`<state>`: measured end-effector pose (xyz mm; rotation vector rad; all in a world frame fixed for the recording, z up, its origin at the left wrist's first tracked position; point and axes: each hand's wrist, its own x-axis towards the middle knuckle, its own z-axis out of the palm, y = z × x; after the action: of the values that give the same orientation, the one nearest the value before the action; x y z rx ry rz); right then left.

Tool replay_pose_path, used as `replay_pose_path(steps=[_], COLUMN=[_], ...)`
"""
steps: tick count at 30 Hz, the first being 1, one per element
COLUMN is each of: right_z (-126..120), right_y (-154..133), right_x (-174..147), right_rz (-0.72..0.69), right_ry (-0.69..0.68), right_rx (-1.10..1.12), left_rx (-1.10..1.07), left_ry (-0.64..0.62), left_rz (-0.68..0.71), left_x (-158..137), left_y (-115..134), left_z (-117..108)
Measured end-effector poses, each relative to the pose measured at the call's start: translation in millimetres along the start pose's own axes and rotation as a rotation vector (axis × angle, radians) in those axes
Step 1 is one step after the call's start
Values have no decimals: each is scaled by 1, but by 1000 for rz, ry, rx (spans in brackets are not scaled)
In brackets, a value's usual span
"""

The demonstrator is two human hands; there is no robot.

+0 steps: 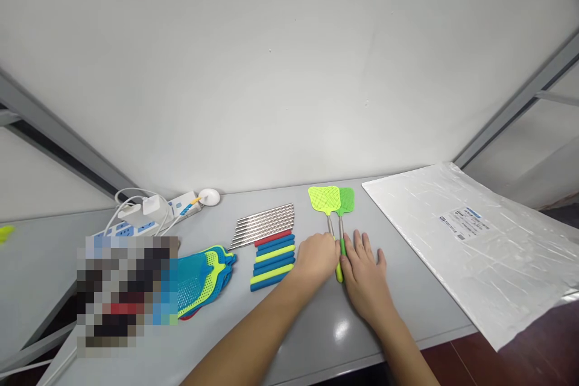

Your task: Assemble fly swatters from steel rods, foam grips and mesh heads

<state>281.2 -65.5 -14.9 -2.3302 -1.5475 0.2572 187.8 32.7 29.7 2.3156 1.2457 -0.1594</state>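
My left hand (318, 258) is closed around the handle area of a yellow-green fly swatter (324, 199), whose handle end shows below the fingers. Partly behind it lies a green fly swatter (347, 200) with a metal shaft and green handle. My right hand (365, 271) rests flat on the table with its fingers spread, its thumb beside the green handle. Left of my left hand lie blue, yellow and red handle grips (272, 261) in a row. Beyond them is a row of metal rods (265, 221).
Blue and yellow-green swatter heads (212, 274) are stacked at the left, next to a blurred-out patch. A power strip (183, 204) with plugs and white cables sits behind them. A large white plastic package (465, 241) with a label overhangs the grey table (335, 344) at the right.
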Motion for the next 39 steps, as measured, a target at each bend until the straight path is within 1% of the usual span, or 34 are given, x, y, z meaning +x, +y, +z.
replay_pose_path(steps=[3, 6, 10, 13, 14, 15, 16, 17, 19, 21, 23, 25, 28, 31, 33, 35, 39], right_z=[1, 1, -1, -2, -1, -1, -1, -2, -7, -14, -19, -19, -8, 9, 17, 21, 21], right_y=[5, 11, 16, 14, 12, 9, 5, -1, -16, -35, -60, -87, -125, -154, -167, -174, -179], right_x=[-1, -2, -4, -8, -10, -12, -13, -14, -12, -1, 21, 50, 96, 131, 144, 151, 156], right_rz=[-10, -7, -10, -49, -74, -104, -141, -186, -312, -472, -613, -698, -742, -786, -816, -840, -876], right_ry=[32, 51, 87, 179, 222, 257, 273, 268, 212, 146, 115, 68, 7, -67, -121, -165, -220], right_rx=[116, 170, 236, 322, 358, 390, 413, 424, 407, 342, 240, 115, 59, 11, -19, -46, -84], left_rx=[-30, -93, -195, -238, -244, -255, -268, -271, -266, -244, -222, -213, -222, -224, -225, -229, -255], left_ry=[23, 61, 121, 177, 211, 272, 379, 473, 638, 714, 740, 747, 744, 731, 722, 702, 666], left_rz=[29, 100, 268, 345, 352, 357, 366, 360, 326, 275, 229, 181, 109, 76, 66, 56, 48], left_x=[-2, -15, -52, -86, -96, -105, -112, -119, -129, -137, -144, -149, -153, -153, -153, -154, -154], left_y=[-3, -11, -29, -50, -59, -69, -78, -87, -104, -117, -126, -131, -133, -133, -133, -133, -134], left_z=[-3, -6, -6, 3, 7, 11, 15, 18, 21, 21, 22, 24, 30, 33, 34, 34, 35])
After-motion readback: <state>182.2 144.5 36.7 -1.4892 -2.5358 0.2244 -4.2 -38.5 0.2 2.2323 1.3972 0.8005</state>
